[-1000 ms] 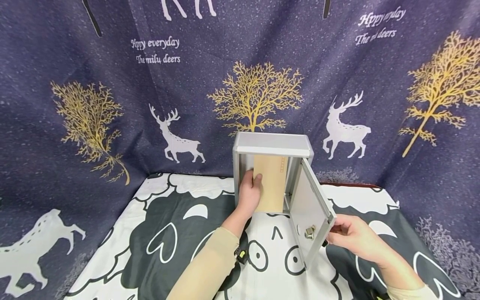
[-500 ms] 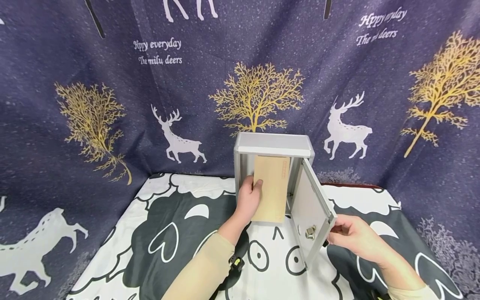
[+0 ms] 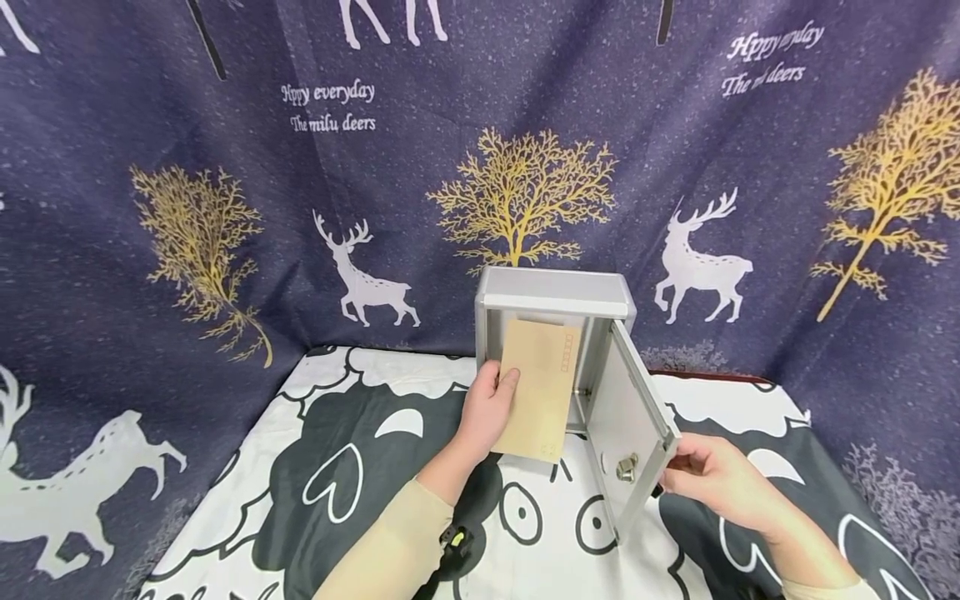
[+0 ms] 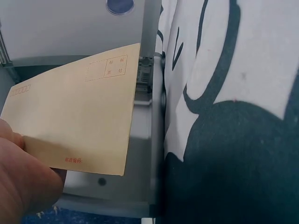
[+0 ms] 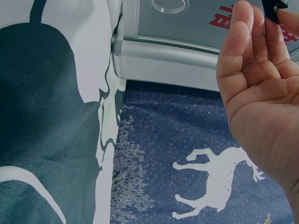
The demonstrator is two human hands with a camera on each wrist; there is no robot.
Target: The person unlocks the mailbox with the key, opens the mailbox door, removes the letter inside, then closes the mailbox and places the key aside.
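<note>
A tan paper envelope (image 3: 537, 392) with red printed boxes stands tilted at the front of a grey metal mailbox (image 3: 555, 287), its lower end in front of the box's opening. My left hand (image 3: 487, 408) pinches its left edge, thumb on the front; in the left wrist view the envelope (image 4: 79, 112) slants over the box interior. The mailbox door (image 3: 626, 425) is swung outward, with a lock (image 3: 627, 468) on its inner side. At the door's outer face my right hand (image 3: 712, 479) pinches a small black-headed key (image 5: 272, 10), mostly cut off in the right wrist view.
The mailbox stands on a black-and-white cartoon-print cloth (image 3: 375, 467), against a dark blue curtain (image 3: 405, 183) with deer and trees. Red characters (image 5: 222, 17) and a round clear disc (image 5: 169, 4) show on the door's outer face.
My left hand has drawn the envelope forward and down, out of the mailbox's opening, and tilted it. My right hand keeps its place at the door.
</note>
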